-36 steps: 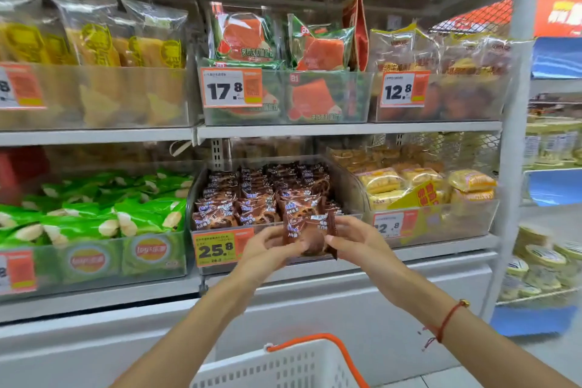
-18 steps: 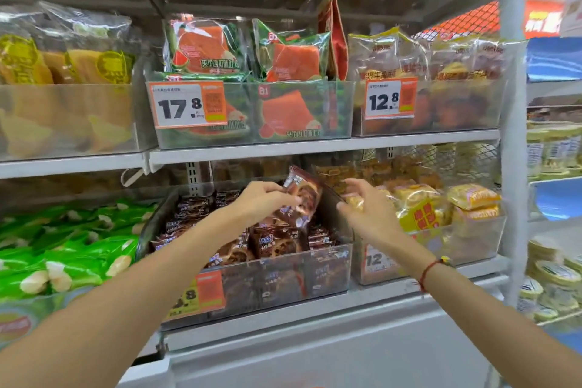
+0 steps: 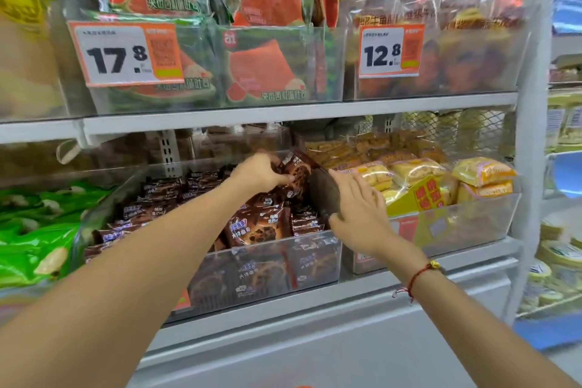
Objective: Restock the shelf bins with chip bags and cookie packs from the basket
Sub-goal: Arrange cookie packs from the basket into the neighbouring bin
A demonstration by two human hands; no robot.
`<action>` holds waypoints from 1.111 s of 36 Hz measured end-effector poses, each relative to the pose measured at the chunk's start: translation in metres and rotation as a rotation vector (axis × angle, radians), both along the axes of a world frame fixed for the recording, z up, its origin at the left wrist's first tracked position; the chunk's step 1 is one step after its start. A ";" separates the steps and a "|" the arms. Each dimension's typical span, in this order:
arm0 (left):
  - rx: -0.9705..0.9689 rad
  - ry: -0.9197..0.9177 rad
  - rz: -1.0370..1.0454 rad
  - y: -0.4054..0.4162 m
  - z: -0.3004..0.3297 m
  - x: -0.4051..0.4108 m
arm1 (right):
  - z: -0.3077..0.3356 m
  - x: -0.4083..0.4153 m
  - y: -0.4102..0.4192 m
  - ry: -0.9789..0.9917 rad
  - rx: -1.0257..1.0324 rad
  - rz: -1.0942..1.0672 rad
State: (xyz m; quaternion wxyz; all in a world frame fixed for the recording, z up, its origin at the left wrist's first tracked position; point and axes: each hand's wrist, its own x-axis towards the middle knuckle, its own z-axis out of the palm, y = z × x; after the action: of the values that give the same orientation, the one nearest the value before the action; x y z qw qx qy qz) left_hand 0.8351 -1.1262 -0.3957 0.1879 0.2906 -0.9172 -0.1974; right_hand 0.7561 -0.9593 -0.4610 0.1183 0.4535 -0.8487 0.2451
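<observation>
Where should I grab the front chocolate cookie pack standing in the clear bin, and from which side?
Pinch the top sealed edge of the front cookie pack from above. It stands upright behind the clear bin wall with packs packed on both sides, so only its top is free.

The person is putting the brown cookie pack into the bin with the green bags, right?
Not quite. The head view shows the left hand holding the brown cookie pack over the clear bin full of matching brown packs, not the green bags, which lie in the next bin to the left.
</observation>
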 end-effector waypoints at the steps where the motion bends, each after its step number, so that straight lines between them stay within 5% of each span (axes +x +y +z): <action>1: -0.009 -0.046 0.003 0.000 0.002 -0.002 | 0.000 -0.001 0.000 -0.003 0.001 0.003; 9: -0.143 -0.266 -0.052 -0.005 0.004 -0.014 | -0.002 -0.002 0.001 -0.013 0.002 0.003; 18: -0.090 -0.100 -0.081 -0.011 -0.010 -0.029 | -0.002 -0.002 0.000 -0.020 0.001 0.009; 32: -0.417 -0.202 0.011 -0.002 -0.015 -0.045 | -0.004 -0.006 -0.002 -0.009 0.018 0.009; 37: -0.296 -0.302 -0.121 0.004 -0.004 -0.029 | 0.003 -0.002 0.001 -0.039 0.098 -0.001; 40: -0.334 -0.204 -0.100 0.015 0.000 -0.007 | 0.011 0.001 0.004 -0.010 0.203 -0.021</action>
State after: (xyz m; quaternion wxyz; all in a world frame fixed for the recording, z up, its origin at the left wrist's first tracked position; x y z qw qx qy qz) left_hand 0.8278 -1.1107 -0.3959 0.1295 0.2279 -0.9648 -0.0211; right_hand 0.7569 -0.9548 -0.4497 0.0702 0.4530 -0.8744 0.1591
